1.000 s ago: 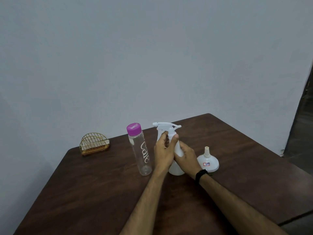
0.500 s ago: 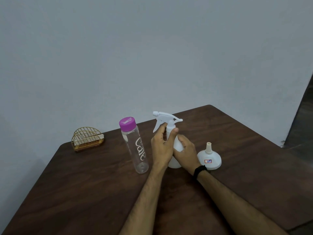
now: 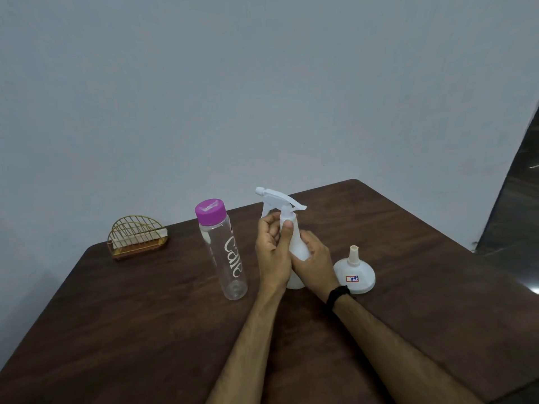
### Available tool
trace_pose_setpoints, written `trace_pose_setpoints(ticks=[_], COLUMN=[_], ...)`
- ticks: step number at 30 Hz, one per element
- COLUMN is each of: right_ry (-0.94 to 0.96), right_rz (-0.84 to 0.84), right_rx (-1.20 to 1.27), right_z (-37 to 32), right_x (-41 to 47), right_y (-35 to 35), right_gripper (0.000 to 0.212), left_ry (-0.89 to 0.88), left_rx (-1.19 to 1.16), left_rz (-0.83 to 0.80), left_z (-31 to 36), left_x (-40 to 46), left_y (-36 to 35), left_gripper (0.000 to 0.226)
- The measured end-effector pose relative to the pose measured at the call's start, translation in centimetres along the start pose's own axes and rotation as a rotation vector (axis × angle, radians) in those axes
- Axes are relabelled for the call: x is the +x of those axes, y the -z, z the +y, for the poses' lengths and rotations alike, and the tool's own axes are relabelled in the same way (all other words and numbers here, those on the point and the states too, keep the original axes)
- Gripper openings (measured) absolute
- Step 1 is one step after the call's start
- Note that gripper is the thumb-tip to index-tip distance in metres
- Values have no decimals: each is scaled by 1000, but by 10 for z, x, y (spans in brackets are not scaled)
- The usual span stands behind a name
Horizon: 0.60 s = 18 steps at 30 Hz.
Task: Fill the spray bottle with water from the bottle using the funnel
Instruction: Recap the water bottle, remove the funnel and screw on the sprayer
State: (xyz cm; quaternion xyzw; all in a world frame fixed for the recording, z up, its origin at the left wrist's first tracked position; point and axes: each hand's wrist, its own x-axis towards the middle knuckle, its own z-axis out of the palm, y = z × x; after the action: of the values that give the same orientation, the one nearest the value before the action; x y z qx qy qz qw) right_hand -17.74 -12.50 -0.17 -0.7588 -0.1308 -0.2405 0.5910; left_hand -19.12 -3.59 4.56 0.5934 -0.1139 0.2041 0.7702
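While the white spray bottle [image 3: 296, 246] stands upright near the middle of the brown table [image 3: 145, 330], the left hand [image 3: 272, 252] grips its neck just under the trigger head and the right hand [image 3: 313, 262] wraps its body. Left of them, apart from both hands, stands the clear bottle [image 3: 223, 252], its purple cap on; the white funnel [image 3: 354, 272] sits wide mouth down just right of the right hand. A gold wire holder [image 3: 137, 237] rests near the table's far left corner.
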Motion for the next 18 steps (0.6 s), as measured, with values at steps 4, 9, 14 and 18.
trace_pose_setpoints(ticks=[4,9,14,18], right_ry=[-28,-29,-13,-16], right_rz=[-16,3,36,9], right_rx=[6,26,25,24], right_z=[3,-1,-3,0], right_x=[1,0,-1,-1], right_y=[0,0,0,0], right_gripper=[34,30,31,35], left_ry=[-32,-8,-14,-45], left_rx=[83,105,25,81], left_rz=[-3,4,164,112], left_z=[-3,-5,-8,-8], left_x=[0,2,0,-1], left_y=[-2,-2,0,-3], left_gripper=[27,23,9,23])
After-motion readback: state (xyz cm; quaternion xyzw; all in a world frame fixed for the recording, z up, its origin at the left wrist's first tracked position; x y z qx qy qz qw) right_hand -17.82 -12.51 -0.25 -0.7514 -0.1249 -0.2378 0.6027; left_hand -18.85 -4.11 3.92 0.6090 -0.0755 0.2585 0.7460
